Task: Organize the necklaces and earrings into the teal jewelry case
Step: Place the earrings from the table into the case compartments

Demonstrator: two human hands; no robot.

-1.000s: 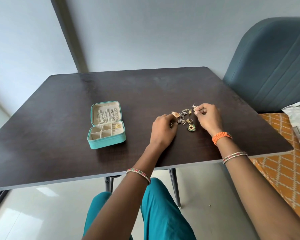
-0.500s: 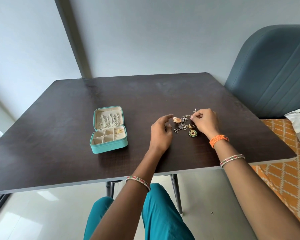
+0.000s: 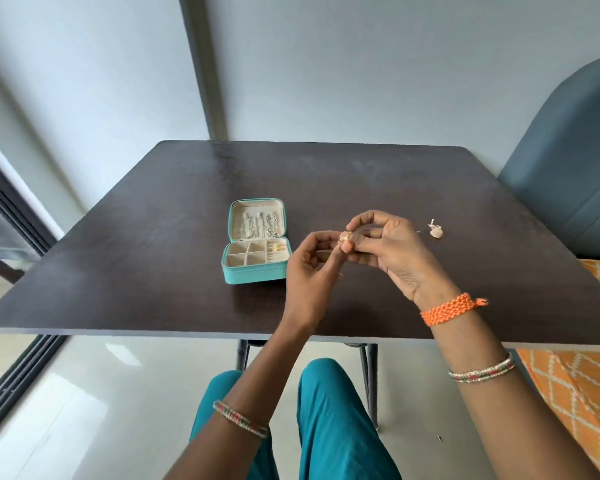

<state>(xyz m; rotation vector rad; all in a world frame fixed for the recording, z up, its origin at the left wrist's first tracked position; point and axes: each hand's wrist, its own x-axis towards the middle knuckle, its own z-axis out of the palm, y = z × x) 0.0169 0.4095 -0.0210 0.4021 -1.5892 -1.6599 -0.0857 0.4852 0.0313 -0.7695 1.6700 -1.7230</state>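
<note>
The teal jewelry case (image 3: 253, 275) lies open on the dark table (image 3: 153, 265), necklaces hanging in its lid and gold pieces in a right-hand compartment. Both my hands are raised just right of the case. My left hand (image 3: 309, 268) and my right hand (image 3: 392, 251) meet fingertip to fingertip and pinch a small gold earring (image 3: 345, 238) between them. Two loose earrings (image 3: 435, 230) lie on the table to the right of my hands. The rest of the pile is hidden behind my hands.
A blue-grey padded chair (image 3: 575, 168) stands at the table's right side. An orange patterned fabric (image 3: 586, 382) lies at the lower right. A dark sliding-door frame (image 3: 11, 209) runs along the left. My knees in teal trousers are under the table's front edge.
Both hands rose from the earring pile and came together holding a small gold earring. The camera tilted, so the table and case sit further right in view.
</note>
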